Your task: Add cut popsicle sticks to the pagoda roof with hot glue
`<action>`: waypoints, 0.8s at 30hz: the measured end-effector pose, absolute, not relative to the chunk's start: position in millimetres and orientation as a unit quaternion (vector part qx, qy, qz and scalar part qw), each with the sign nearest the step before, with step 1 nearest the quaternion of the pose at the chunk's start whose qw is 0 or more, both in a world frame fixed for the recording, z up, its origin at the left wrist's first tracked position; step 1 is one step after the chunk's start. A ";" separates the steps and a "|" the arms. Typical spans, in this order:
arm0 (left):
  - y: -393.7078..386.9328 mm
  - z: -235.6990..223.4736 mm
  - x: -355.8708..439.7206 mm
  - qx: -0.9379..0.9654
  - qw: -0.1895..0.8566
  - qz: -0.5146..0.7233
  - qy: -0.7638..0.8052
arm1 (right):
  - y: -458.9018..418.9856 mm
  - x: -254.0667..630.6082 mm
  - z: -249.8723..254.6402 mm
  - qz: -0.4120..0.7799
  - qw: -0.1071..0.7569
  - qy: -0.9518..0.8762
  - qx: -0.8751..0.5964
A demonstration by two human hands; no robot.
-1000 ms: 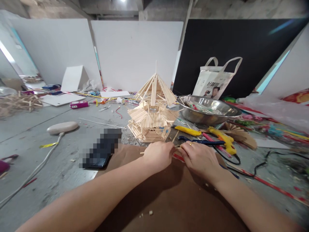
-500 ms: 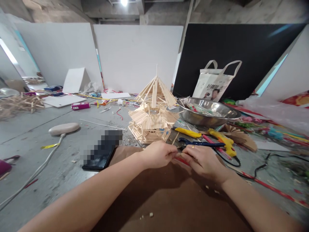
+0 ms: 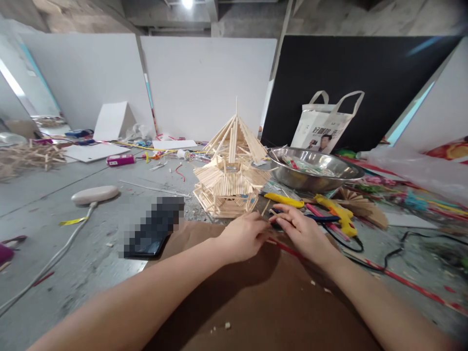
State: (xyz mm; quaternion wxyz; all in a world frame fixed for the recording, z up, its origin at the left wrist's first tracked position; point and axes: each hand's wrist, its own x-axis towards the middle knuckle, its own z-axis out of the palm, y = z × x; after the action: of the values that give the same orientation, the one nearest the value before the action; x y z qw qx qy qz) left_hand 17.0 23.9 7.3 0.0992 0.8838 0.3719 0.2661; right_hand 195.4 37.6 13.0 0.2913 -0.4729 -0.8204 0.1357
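Note:
My left hand (image 3: pixel 245 236) is closed, fingers curled down above the brown sheet (image 3: pixel 234 297); whatever it grips is hidden. Just to its right, my right hand (image 3: pixel 302 231) pinches a short piece of wooden stick (image 3: pixel 274 212) between thumb and fingers. Behind both hands stands a pavilion-like model (image 3: pixel 231 183) of pale wooden sticks, with a pointed roof and a wider lower tier. Blue-handled pliers (image 3: pixel 318 216) lie partly hidden behind my right hand. Under that hand runs a red strip (image 3: pixel 287 247).
A yellow utility knife (image 3: pixel 284 200), a yellow glue gun (image 3: pixel 340 214) with black cord and a steel basin (image 3: pixel 318 178) lie to the right. At left are a phone (image 3: pixel 151 239) and a white oval device (image 3: pixel 95 194) on a cable. A white bag (image 3: pixel 318 124) stands behind the basin.
The stick end that stuck out left of my left hand no longer shows. My hands have come slightly apart, and my right fingers have lifted with a short stick piece between them.

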 end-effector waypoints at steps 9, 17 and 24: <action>24.9 12.2 13.3 0.859 0.044 0.279 0.427 | 24.5 188.8 20.6 0.153 0.229 -0.856 -0.437; 27.4 17.6 11.4 0.820 0.092 0.325 0.462 | 36.2 194.4 13.3 0.209 0.420 -0.747 -0.471; 26.4 20.2 13.6 0.803 0.188 0.363 0.433 | 33.4 190.2 25.5 0.401 0.463 -0.654 -0.444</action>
State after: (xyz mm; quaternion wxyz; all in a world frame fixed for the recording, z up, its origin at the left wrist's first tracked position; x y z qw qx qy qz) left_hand 13.6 26.4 20.2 0.1880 0.8035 0.4326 0.3633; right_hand 190.2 33.4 25.5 0.4634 -0.4443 -0.6537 0.4007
